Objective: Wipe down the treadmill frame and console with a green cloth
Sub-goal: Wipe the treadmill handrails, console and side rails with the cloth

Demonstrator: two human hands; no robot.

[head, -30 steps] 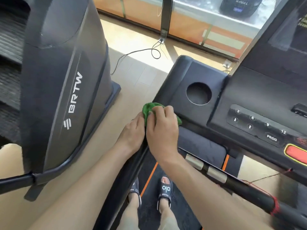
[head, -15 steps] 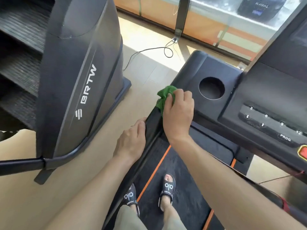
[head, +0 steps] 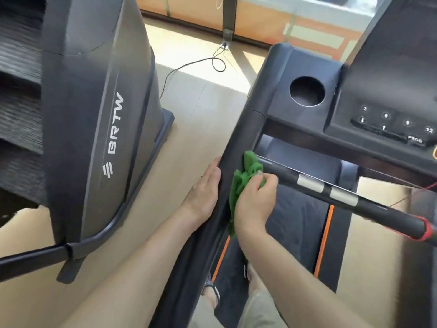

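We wipe the treadmill's left side rail with the green cloth.

Our right hand [head: 254,202] has its fingers curled round the bunched green cloth [head: 243,183], grasping it and pressing it to the inner face of the side rail [head: 238,138], just where the crossbar handle [head: 331,188] meets it. Our left hand [head: 205,188] lies flat, fingers straight, on the rail's outer face and holds nothing. The console [head: 390,124] with its cup holder [head: 307,91] sits above, apart from the cloth. A grey BRTW machine [head: 99,114] stands to the left.
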